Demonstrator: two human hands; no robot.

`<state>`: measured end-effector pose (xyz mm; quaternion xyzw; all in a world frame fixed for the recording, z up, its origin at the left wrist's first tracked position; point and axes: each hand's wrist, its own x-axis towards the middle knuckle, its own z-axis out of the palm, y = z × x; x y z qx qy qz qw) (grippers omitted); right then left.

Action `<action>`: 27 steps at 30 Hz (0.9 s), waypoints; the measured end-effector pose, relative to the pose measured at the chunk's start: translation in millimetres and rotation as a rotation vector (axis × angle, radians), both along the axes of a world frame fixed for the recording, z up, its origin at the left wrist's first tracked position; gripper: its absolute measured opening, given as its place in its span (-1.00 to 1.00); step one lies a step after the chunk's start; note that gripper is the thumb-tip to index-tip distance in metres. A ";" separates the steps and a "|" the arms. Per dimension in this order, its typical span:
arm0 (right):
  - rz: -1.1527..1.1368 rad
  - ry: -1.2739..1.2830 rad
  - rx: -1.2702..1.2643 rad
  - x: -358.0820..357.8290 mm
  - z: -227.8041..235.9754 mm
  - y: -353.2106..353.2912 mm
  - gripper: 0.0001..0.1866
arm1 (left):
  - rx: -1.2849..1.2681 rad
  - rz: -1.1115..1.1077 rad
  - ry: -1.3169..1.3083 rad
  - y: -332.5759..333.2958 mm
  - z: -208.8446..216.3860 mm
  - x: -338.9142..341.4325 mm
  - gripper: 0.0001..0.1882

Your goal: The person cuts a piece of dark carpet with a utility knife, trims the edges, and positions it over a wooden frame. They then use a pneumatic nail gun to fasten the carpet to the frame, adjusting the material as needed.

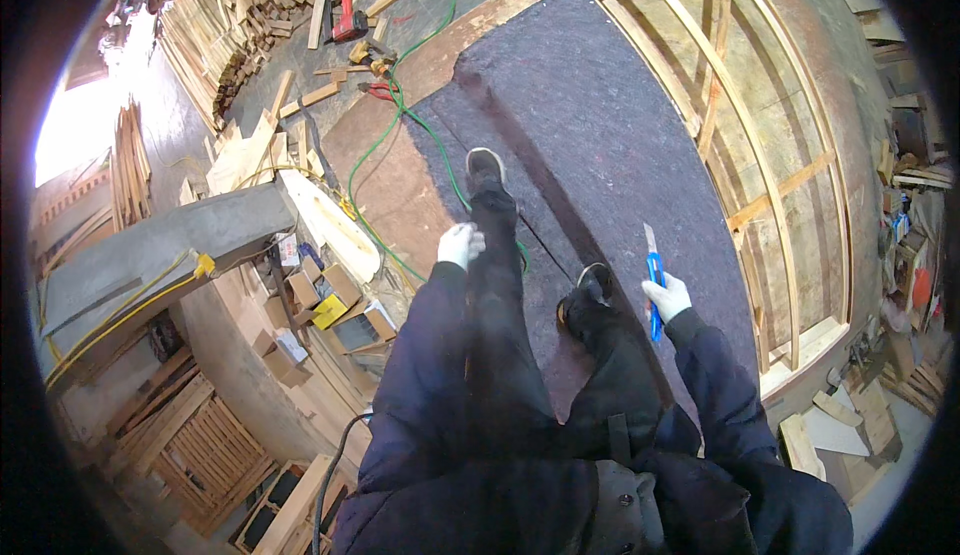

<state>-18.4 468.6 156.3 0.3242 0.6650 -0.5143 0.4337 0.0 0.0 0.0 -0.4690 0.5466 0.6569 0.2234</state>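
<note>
My right hand, in a white glove, grips a blue utility knife whose blade sticks out, pointing away from me. Beneath it spreads a large dark grey felt sheet, with a darker brownish strip running across it at a slant. My left hand, also gloved in white, hangs beside my left leg with its fingers curled in and nothing seen in them. Both my shoes stand on the sheet, the left one farther forward. A green air hose crosses the sheet's left part and passes by my left foot.
A slatted wooden frame lies along the sheet's right side. Beyond the hose are a red power tool, a yellow-and-black tool and red-handled pliers. Wood strips are heaped far left. A bench and small boxes stand left.
</note>
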 end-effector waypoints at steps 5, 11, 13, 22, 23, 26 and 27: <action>0.003 0.081 -0.070 -112.5 -14.7 -102.2 -0.86 | 0.008 0.080 0.096 -38.4 -37.3 -145.8 -0.77; -0.043 0.052 -0.043 -254.8 -84.7 -231.9 -0.88 | -0.141 -0.077 0.186 -81.0 -160.4 -320.4 -0.67; -0.090 0.020 -0.116 -294.8 -102.8 -272.0 -0.88 | -0.467 -0.324 0.201 -95.7 -183.8 -367.5 -0.66; 0.342 0.133 0.036 -431.7 -196.6 -394.9 -0.50 | -0.558 -0.759 0.245 -162.5 -226.2 -472.8 -0.35; 0.397 0.155 0.069 -442.9 -203.9 -402.8 -0.41 | -0.553 -0.811 0.239 -164.5 -227.7 -477.7 -0.34; 0.528 0.227 0.162 -461.7 -227.8 -422.7 -0.25 | -0.438 -0.864 0.253 -166.4 -239.7 -488.3 -0.42; 0.575 0.254 0.202 -467.4 -235.1 -428.3 -0.23 | -0.380 -0.899 0.244 -168.6 -243.2 -492.6 -0.43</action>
